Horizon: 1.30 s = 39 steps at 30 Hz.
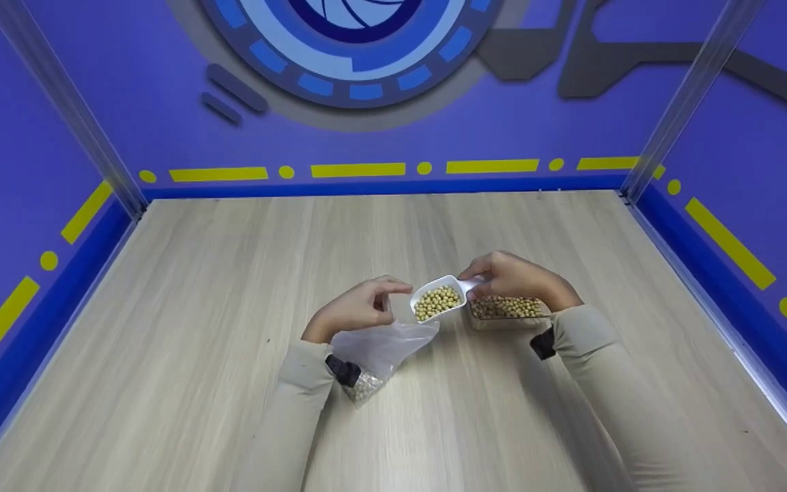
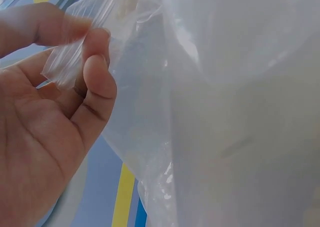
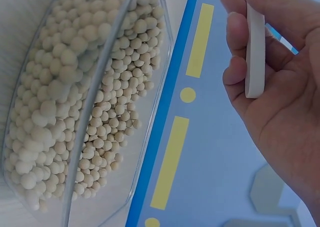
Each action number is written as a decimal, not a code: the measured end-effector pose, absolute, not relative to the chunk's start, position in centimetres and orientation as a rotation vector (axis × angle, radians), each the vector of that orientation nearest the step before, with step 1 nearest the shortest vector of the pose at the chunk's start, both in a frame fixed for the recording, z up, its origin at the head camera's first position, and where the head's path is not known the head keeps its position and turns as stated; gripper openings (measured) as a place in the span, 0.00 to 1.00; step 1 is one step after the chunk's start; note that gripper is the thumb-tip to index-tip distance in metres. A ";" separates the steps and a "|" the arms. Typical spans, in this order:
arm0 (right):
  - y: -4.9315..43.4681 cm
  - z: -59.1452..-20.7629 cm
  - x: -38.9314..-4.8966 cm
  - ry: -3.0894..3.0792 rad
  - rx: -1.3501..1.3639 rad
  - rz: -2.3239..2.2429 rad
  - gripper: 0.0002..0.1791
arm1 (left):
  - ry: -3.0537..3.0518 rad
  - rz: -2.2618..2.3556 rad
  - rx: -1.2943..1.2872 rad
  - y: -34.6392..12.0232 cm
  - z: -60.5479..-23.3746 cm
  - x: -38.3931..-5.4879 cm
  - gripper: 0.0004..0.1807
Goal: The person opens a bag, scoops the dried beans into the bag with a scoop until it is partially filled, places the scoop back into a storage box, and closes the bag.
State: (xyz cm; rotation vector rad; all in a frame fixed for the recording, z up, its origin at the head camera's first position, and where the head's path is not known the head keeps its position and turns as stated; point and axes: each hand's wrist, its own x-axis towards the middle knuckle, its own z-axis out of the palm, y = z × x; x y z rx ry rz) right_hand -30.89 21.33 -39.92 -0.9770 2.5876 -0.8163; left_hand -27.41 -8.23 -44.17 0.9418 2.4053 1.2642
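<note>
My left hand (image 1: 359, 304) pinches the top edge of a clear zip bag (image 2: 135, 87), which hangs from the fingers with some pale round beans in its bottom corner. My right hand (image 1: 520, 277) grips the handle of a white scoop (image 1: 470, 287). Heaped in the scoop are round yellowish beans (image 1: 437, 302), and its front lip is right beside the left fingertips, above the bag's mouth. Under the right hand stands a clear rectangular container (image 1: 508, 324) holding many more beans (image 3: 107, 122). In the right wrist view only the scoop's handle (image 3: 255, 52) shows.
A pale wood-grain table (image 1: 229, 273) lies under everything. Blue printed panels with yellow marks (image 1: 358, 169) wall it in at the back and both sides. Both wrists carry dark straps (image 1: 344, 371).
</note>
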 end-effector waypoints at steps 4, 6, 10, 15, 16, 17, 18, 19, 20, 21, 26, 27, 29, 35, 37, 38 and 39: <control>21.3 -39.7 -30.9 2.609 -0.985 -0.786 0.16 | 2.386 1.279 0.944 -8.2 -44.1 -27.5 0.30; 21.2 -39.5 -30.8 2.614 -0.977 -0.779 0.16 | 2.373 1.290 0.944 -8.2 -44.1 -27.5 0.30; 21.0 -39.3 -30.8 2.612 -0.966 -0.771 0.16 | 2.360 1.295 0.944 -8.2 -44.1 -27.5 0.30; 21.0 -39.3 -30.8 2.612 -0.988 -0.753 0.17 | 2.370 1.291 0.955 -8.3 -44.2 -27.4 0.30; 21.0 -39.3 -30.8 2.614 -0.996 -0.745 0.17 | 2.372 1.291 0.956 -8.3 -44.2 -27.4 0.30; 21.0 -39.3 -30.8 2.615 -1.005 -0.738 0.18 | 2.372 1.294 0.958 -8.3 -44.2 -27.4 0.30; 21.0 -39.3 -30.8 2.616 -1.013 -0.731 0.18 | 2.371 1.296 0.958 -8.3 -44.3 -27.4 0.30; 21.0 -39.2 -30.8 2.617 -1.018 -0.726 0.18 | 2.371 1.297 0.957 -8.3 -44.3 -27.4 0.30; 21.0 -39.2 -30.8 2.619 -1.022 -0.722 0.18 | 2.372 1.297 0.958 -8.3 -44.3 -27.5 0.30; 21.0 -39.2 -30.8 2.621 -1.026 -0.721 0.18 | 2.374 1.295 0.956 -8.3 -44.4 -27.5 0.30; 20.8 -39.0 -30.7 2.621 -1.035 -0.727 0.17 | 2.383 1.288 0.966 -8.3 -44.4 -27.4 0.30; 20.8 -39.0 -30.7 2.619 -1.036 -0.727 0.17 | 2.380 1.291 0.969 -8.3 -44.3 -27.4 0.30; 20.7 -39.0 -30.7 2.617 -1.038 -0.726 0.16 | 2.373 1.296 0.975 -8.3 -44.3 -27.4 0.30; 20.7 -38.8 -30.7 2.618 -1.046 -0.716 0.17 | 2.364 1.293 0.968 -8.4 -44.3 -27.5 0.30; 20.7 -38.8 -30.7 2.618 -1.043 -0.714 0.17 | 2.365 1.284 0.963 -8.4 -44.3 -27.5 0.30; 20.7 -38.7 -30.7 2.617 -1.045 -0.713 0.17 | 2.365 1.282 0.966 -8.4 -44.3 -27.5 0.30; 20.7 -38.7 -30.7 2.616 -1.047 -0.715 0.17 | 2.365 1.280 0.969 -8.4 -44.3 -27.5 0.30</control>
